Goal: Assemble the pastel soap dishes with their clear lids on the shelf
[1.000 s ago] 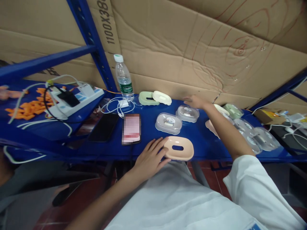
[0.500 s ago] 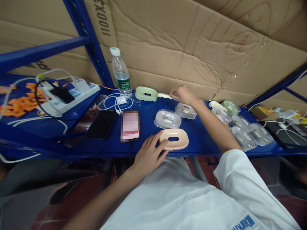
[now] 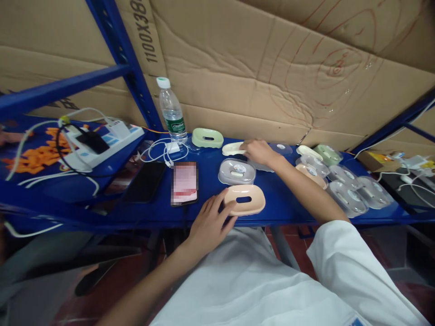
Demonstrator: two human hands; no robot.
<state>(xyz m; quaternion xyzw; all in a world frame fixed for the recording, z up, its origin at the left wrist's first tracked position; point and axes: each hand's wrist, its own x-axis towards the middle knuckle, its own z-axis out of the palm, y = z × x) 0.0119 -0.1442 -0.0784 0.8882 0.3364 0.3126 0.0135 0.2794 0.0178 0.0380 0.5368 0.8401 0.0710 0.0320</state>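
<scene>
As I'm watching the head view, my left hand [image 3: 209,222] is touching the peach dish [image 3: 254,203] near the table's [image 3: 282,203] front edge, my right hand [image 3: 260,151] the cream piece [image 3: 233,148]; can't tell if either's clamping. I'm favouring light bracing left, rim pinch right.

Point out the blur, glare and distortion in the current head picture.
Head view: lower left is dark and blurred; head view: the phone screen is pixelated; head view: pale glare marks the peach soap dish; head view: wide-angle distortion looks likely near the edges.
</scene>
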